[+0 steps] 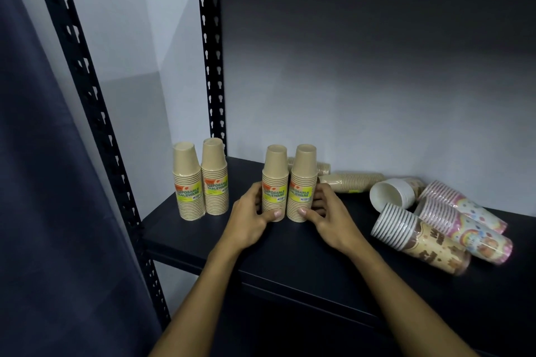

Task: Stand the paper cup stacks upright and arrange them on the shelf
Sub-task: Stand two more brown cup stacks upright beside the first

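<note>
Two upright kraft paper cup stacks (275, 179) (303, 179) stand side by side mid-shelf, each wrapped and labelled yellow-green. My left hand (249, 217) grips the left one, my right hand (327, 214) grips the right one, thumbs at the fronts near the bases. Another upright kraft pair (188, 179) (214, 177) stands at the shelf's left end. Behind and right, two kraft stacks lie on their sides (355, 181) (323, 168). Further right lie a white stack (391, 192), a brown printed stack (417, 240) and two pink patterned stacks (464, 206) (464, 229).
The black shelf board (290, 258) has bare room in front of my hands. Black perforated uprights (213, 66) (87, 89) frame the left side, another shelf is overhead, and a dark curtain (34, 182) hangs at far left.
</note>
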Motion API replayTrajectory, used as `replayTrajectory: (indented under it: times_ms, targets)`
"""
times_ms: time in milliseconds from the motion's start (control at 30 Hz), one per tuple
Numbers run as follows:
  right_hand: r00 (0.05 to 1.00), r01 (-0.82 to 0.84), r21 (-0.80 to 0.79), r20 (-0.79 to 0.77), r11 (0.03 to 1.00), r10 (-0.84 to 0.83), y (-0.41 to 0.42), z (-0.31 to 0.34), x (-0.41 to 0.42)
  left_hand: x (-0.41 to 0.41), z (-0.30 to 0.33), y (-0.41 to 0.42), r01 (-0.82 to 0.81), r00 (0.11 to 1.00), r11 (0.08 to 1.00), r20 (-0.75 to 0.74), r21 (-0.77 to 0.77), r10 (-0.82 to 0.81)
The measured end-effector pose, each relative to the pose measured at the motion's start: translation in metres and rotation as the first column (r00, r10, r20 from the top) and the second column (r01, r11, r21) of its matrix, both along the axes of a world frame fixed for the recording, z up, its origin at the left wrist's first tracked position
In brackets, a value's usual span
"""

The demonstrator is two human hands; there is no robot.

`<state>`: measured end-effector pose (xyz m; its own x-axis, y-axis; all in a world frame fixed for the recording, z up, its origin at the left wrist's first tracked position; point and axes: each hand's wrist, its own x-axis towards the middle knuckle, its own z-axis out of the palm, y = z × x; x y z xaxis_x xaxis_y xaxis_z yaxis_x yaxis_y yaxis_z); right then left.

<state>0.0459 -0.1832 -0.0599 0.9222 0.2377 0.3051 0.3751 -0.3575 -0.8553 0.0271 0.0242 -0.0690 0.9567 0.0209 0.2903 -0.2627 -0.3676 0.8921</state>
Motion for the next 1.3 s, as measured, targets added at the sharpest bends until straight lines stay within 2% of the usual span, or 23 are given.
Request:
replayTrajectory:
  times_ms: [233, 500, 733, 967, 1300]
  targets:
    - [0.995, -0.091, -0.016, -0.051, 0.996, 0.09, 0.0, 0.0, 0.001, -0.002, 0.001, -0.002, -0.054, 0.998, 0.998, 0.025, -0.015, 0.054]
    - [1.0, 0.006, -0.001, -0.007, 1.0, -0.006, 0.007, 0.002, 0.004, -0.007, 0.003, -0.002, -0.071, 0.996, 0.997, 0.047, -0.018, 0.071]
    - [0.991, -0.125, -0.066, -0.056, 0.99, 0.121, 0.009, 0.004, 0.026, -0.003, -0.001, -0.004, -0.186, 0.979, 0.983, 0.083, -0.006, 0.186]
    - [0.98, -0.194, -0.052, -0.061, 0.98, 0.191, 0.019, 0.002, 0.058, 0.01, 0.001, -0.008, -0.301, 0.952, 0.952, 0.064, 0.052, 0.298]
    - [0.969, -0.244, -0.064, -0.061, 0.968, 0.24, 0.046, 0.003, 0.1, 0.036, 0.003, -0.019, -0.496, 0.866, 0.854, 0.023, 0.16, 0.499]
